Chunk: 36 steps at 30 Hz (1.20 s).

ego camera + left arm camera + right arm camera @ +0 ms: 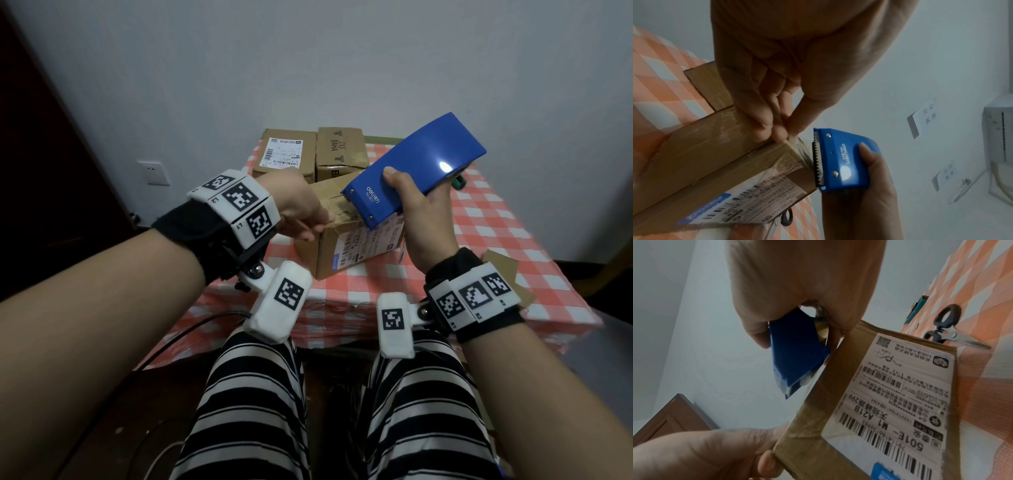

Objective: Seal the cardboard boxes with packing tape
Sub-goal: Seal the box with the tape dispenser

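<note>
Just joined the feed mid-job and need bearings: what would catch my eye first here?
First, the glossy blue plastic tape dispenser in the right hand, its toothed edge at the top of the nearest brown cardboard box. The left hand pinches at that box's top edge. Two more brown cardboard boxes stand behind on the red-and-white checked tablecloth.

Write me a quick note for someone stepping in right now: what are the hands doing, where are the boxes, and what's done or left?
Right hand grips the blue tape dispenser, its toothed edge at the near box top.
Left hand pinches the tape end at that box's top edge.
Near box sits on the checked tablecloth; two more boxes stand behind it, scissors beside it.
Done: clear tape already lies across part of the near box.
Left: finish and cut this strip; whether the back boxes need tape, I cannot tell.
</note>
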Motion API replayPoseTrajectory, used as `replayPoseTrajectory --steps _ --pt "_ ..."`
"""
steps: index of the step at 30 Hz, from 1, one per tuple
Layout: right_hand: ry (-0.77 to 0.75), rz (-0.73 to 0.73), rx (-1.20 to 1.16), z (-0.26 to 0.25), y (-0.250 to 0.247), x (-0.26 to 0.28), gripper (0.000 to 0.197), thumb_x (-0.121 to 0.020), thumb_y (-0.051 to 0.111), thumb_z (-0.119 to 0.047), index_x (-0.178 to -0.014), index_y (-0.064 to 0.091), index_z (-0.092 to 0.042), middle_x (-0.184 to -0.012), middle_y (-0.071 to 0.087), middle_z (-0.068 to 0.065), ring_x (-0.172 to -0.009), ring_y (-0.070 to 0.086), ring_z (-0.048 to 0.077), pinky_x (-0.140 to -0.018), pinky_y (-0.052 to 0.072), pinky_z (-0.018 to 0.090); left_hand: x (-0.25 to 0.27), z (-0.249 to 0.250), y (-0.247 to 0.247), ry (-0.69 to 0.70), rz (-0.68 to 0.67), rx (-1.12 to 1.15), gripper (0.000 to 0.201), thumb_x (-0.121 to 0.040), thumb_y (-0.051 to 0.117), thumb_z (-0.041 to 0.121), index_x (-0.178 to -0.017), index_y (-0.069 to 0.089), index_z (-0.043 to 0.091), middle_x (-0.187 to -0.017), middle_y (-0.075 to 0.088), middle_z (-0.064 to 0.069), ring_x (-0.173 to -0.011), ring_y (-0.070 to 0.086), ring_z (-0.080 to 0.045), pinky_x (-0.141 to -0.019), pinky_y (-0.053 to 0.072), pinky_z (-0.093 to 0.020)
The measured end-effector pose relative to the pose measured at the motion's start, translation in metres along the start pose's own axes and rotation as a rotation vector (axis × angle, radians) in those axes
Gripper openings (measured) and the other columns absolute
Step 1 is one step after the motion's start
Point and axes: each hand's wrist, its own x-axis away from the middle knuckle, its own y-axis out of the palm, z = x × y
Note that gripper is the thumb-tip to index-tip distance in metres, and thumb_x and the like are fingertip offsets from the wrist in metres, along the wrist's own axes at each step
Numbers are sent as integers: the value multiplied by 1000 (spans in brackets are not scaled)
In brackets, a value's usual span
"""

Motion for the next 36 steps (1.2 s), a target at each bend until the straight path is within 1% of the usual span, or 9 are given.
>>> replayPoseTrajectory --steps 5,7,10,13,17,21,29,34,36 --pt "1 7 4 1 0 0 66 -78 69 -32 -132 42 -5 -114 60 6 -104 65 19 -79 54 25 -6 -7 -4 -26 73 -51 47 -79 76 29 -110 54 1 -94 64 -11 -56 59 -18 -65 55 -30" --pt "-1 5 12 1 0 0 67 -77 70 -33 -132 41 -6 -117 60 8 -104 65 19 -80 55 26 -9 -10 -3 16 127 -122 57 -76 78 33 -115 54 -1 -95 65 -12 -67 61 -20 -64 53 -31" --pt "-2 1 27 -1 1 0 75 -72 70 -41 -133 42 -8 -122 60 11 -106 65 20 -85 56 31 -10 -13 3 209 232 -142 29 -76 80 20 -90 60 6 -84 61 -6 -85 60 -23 -68 48 -28" --pt "3 4 35 -2 1 0 74 -72 70 -42 -133 42 -10 -120 60 8 -107 64 19 -88 56 34 -11 -15 7 366 249 -109 22 -73 81 6 -68 62 14 -66 57 3 -67 54 -12 -60 44 -22" --pt "3 4 67 -2 1 1 70 -73 69 -43 -130 44 -11 -116 61 4 -106 64 18 -91 55 38 -11 -14 7 487 214 -175 10 -73 80 3 -74 73 11 -63 62 5 -60 54 -3 -62 47 -17" --pt "-6 8 70 -2 1 0 73 -73 69 -41 -133 41 -10 -119 60 6 -106 64 17 -88 55 33 -14 -20 2 524 139 -185 12 -77 77 5 -75 72 15 -69 66 4 -60 55 -2 -65 49 -16" --pt "-7 19 78 0 2 1 58 -80 68 -34 -127 44 -11 -115 61 5 -105 64 19 -88 55 36 -17 -19 -5 488 34 -200 24 -65 86 15 -82 70 9 -72 65 2 -62 57 -4 -65 51 -15" --pt "-10 30 80 0 3 3 61 -78 69 -37 -128 44 -14 -118 61 5 -107 64 19 -93 55 41 -18 -12 -6 465 66 -278 18 -77 78 32 -75 70 16 -71 67 5 -69 58 -6 -73 51 -26" --pt "-14 32 80 0 3 4 63 -77 69 -38 -129 43 -14 -119 61 5 -108 64 19 -93 55 43 -17 -10 -4 451 79 -304 16 -76 79 27 -70 67 19 -66 63 8 -64 55 -2 -64 48 -19"
